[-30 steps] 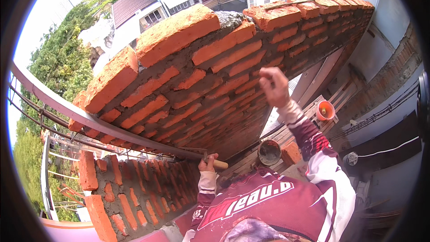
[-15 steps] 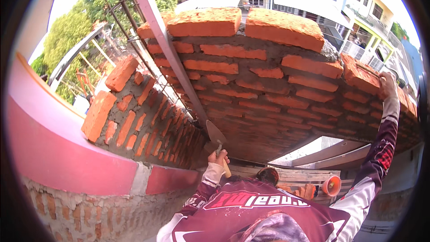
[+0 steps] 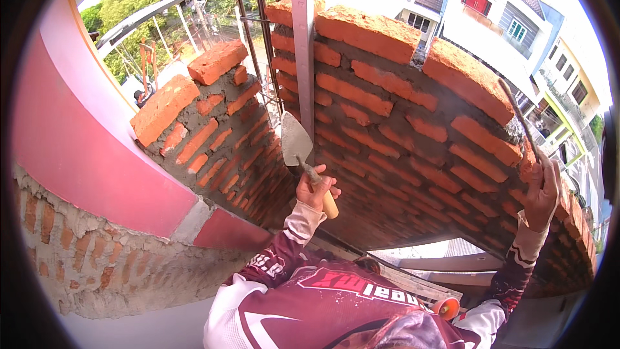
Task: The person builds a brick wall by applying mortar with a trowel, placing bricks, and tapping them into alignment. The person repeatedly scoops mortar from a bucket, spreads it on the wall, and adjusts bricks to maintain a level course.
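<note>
"So, what's the left hand (image 3: 315, 189) doing w/ that trowel (image 3: 297, 141)?"

"Wrapped round it, up where neck meets handle, so the butt pokes out below. Prob. choked up like that for control; the blade points up & away from the body."

"Where's that, rel. to the walls?"

"Near the inner corner, where the short brick wall (image 3: 205, 134) meets the long brick wall (image 3: 387, 130), blade partly in front of the metal post (image 3: 303, 45). Can't tell if it's touching."

"OK, & the other side?"

"The right hand (image 3: 542, 195) is up at the long wall's top edge, toward its right end. Narrow grip: looks like thumb & fingers pinching a thin rod (image 3: 522, 115). Hard to be sure, tho, b/c the view bends out there & some fingers are hidden. It slants from the fingertips past the near end of a top brick (image 3: 468, 81); prob. held by one end so the hand stays clear of the rest."

"How do they look?"

"Trowel: dull grey pointed blade, crusty neck, pale yellowish handle. Rod: dark, skinny, a bit bowed, rough-looking."
</note>
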Motion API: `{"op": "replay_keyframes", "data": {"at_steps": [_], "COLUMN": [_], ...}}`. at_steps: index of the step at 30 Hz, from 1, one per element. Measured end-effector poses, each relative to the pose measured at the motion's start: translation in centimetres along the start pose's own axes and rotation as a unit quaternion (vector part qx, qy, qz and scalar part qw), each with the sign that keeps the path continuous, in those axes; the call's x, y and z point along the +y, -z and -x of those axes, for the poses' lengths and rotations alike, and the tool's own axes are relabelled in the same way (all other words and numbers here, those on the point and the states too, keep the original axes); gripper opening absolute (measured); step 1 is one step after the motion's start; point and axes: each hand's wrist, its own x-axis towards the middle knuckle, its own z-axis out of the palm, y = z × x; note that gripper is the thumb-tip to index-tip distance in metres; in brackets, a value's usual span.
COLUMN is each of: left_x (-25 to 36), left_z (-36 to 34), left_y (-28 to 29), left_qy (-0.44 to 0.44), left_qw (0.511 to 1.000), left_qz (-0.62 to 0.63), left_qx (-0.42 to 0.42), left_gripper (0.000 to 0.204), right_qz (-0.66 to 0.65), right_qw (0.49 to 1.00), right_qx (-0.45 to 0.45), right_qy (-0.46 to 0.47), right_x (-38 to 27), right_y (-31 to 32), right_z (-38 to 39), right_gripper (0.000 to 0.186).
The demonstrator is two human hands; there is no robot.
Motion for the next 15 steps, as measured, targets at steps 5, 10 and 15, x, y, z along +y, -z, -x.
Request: {"op": "replay_keyframes", "data": {"at_steps": [5, 10, 15], "left_x": [1.1, -0.2, -0.3], "left_z": [-3.3, -3.0, -3.1], "left_y": [0.7, 2.9, 5.7], "left_qy": [0.106, 0.157, 0.198], "left_qw": [0.992, 0.987, 0.979], "left_qz": [0.053, 0.044, 0.051], "left_qx": [-0.03, -0.012, 0.005], "left_gripper": [0.021, 0.023, 0.023], "right_qz": [-0.06, -0.051, -0.065], "right_qw": [0.993, 0.995, 0.988], "right_qx": [-0.065, -0.032, -0.073], "right_qy": [0.076, 0.077, 0.118], "right_x": [-9.5, -14.2, -18.7], "right_y": [-4.2, -8.8, -16.6], "right_z": [-3.9, -11.2, -20.3], "right_gripper": [0.018, 0.018, 0.023]}}
